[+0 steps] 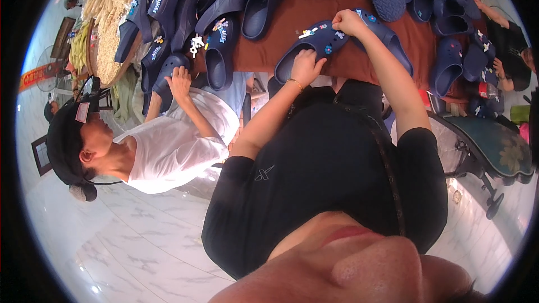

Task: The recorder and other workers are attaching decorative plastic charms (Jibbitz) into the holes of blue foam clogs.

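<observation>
A navy clog [334, 46] lies in front of me on the brown cloth, its upper dotted with small coloured charms, a blue flower among them. My left hand [306, 68] is closed over the near edge of its opening. At the toe end, the fingers of my right hand [348, 23] are pinched together against the upper; whatever they hold is hidden. Just right of it is a second navy clog [387, 36] with charms on its upper, partly behind my right forearm.
Many navy clogs [258, 12] crowd the far side of the brown-covered table [348, 68]. On my left, a co-worker in white handles another clog [168, 70]. A round tray [112, 33] of pale pieces stands far left, a dark chair [488, 143] at right. Another person's hands show far right.
</observation>
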Demonstrator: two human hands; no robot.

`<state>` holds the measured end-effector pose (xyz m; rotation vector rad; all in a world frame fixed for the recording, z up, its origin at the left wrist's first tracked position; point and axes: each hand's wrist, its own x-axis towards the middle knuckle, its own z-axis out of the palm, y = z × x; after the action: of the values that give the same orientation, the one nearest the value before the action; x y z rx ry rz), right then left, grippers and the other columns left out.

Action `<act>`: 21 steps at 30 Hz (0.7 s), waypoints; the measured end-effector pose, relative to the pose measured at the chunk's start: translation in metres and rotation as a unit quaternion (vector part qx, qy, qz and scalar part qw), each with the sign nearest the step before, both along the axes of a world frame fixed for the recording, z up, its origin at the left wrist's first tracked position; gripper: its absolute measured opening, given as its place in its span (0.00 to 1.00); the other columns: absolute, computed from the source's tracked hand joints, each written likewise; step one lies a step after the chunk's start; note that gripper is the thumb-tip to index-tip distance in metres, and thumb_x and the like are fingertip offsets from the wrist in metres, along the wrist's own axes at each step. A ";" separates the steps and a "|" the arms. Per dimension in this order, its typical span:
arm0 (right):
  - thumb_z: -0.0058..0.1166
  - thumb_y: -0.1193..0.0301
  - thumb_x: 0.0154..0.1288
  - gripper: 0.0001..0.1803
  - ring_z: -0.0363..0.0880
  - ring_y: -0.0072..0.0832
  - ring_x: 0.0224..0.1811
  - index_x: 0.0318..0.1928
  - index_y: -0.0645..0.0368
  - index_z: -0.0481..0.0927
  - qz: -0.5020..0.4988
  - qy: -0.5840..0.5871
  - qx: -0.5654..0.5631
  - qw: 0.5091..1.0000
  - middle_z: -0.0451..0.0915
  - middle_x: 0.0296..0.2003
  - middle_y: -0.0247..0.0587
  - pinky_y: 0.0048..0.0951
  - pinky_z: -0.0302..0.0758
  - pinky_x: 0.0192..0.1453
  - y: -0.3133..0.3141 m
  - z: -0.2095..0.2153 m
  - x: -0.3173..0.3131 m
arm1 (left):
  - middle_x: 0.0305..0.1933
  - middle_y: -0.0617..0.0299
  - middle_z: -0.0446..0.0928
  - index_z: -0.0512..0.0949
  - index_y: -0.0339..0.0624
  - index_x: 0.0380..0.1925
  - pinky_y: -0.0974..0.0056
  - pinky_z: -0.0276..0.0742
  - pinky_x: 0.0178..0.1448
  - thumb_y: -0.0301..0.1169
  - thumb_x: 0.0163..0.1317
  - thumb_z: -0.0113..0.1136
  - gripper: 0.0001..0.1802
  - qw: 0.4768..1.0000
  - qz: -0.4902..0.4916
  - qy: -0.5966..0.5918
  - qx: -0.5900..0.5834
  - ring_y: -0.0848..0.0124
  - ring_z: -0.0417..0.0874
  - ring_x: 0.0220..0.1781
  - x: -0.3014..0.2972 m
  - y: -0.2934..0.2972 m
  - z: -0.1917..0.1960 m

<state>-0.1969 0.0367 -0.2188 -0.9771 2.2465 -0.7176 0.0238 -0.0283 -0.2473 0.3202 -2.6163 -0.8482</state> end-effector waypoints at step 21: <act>0.64 0.64 0.37 0.20 0.78 0.40 0.41 0.34 0.60 0.79 0.050 0.140 0.171 0.974 0.79 0.37 0.48 0.39 0.74 0.42 -0.017 0.028 0.010 | 0.30 0.45 0.72 0.71 0.32 0.24 0.51 0.67 0.39 0.38 0.55 0.54 0.17 1.000 -0.003 -0.002 0.001 0.49 0.71 0.35 0.001 0.002 -0.005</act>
<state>-0.1874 0.0195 -0.1910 -1.0596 2.4310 -0.1431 0.0250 -0.0266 -0.2527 0.3155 -2.6219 -0.8526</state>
